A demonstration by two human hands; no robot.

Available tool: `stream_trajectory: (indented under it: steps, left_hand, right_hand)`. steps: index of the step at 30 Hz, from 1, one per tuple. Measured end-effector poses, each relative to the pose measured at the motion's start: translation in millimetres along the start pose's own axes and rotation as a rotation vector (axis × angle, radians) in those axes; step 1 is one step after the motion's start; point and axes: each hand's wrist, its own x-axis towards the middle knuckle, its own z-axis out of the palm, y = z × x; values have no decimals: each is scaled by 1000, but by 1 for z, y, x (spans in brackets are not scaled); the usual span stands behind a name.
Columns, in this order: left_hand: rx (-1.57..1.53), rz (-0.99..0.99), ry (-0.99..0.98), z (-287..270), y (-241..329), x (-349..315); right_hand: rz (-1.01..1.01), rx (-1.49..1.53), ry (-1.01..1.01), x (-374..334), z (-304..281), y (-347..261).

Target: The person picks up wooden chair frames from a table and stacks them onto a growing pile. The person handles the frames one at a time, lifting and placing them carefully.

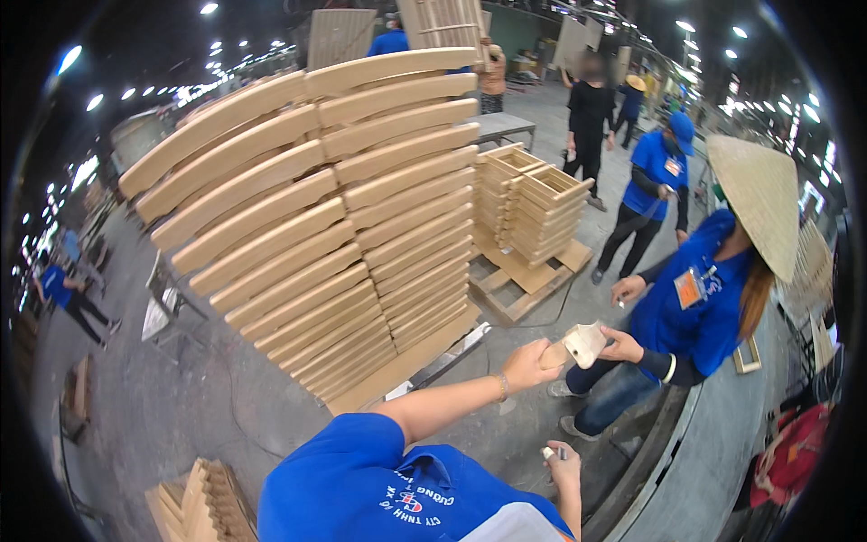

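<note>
My left hand [531, 366] reaches out to the right, its fingers closed on one end of a short, pale wooden piece [587, 345]. The piece has a dark hole and a broad, shaped end. A co-worker's hand [623, 347] touches the other end, so we both have hold of it. Lower down, my right hand [564, 468] is closed around a small, thin object with a pale tip [548, 453], perhaps a marker; its kind is too small to tell.
A tall stack of curved wooden slats [388, 208] stands ahead. Beyond it, wooden frames [542, 203] sit on a pallet [515, 303]. The co-worker in a conical hat [750, 199] stands at right beside a long grey surface [722, 443]. More wooden parts [203, 506] lie lower left.
</note>
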Motion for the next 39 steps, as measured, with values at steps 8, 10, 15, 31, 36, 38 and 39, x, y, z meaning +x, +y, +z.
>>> stream_trajectory:
  steps: [8,10,15,31,36,38,39]
  left_hand:
    - [-53,-117,202,-177,0,-179]
    - [-48,-9,341,-230,-1,-250]
    - [37,-114,486,-355,-12,-442]
    - [-114,-483,1502,-588,52,-724]
    - [99,-467,1572,-681,13,-763]
    - [176,-493,1616,-724,-8,-764]
    - [165,-522,1651,-743,-14,-763]
  right_hand:
    - [-116,-250,-444,-34,135,-43]
    - [-160,-361,-557,-55,182,-56]
    - [-367,-446,-817,-153,320,-94]
    - [-561,-304,-1311,-328,643,-203]
    - [-490,-205,-1289,-317,742,-236]
    - [-423,-245,-1292,-313,781,-253]
    - [-382,-260,-1295,-311,800,-263]
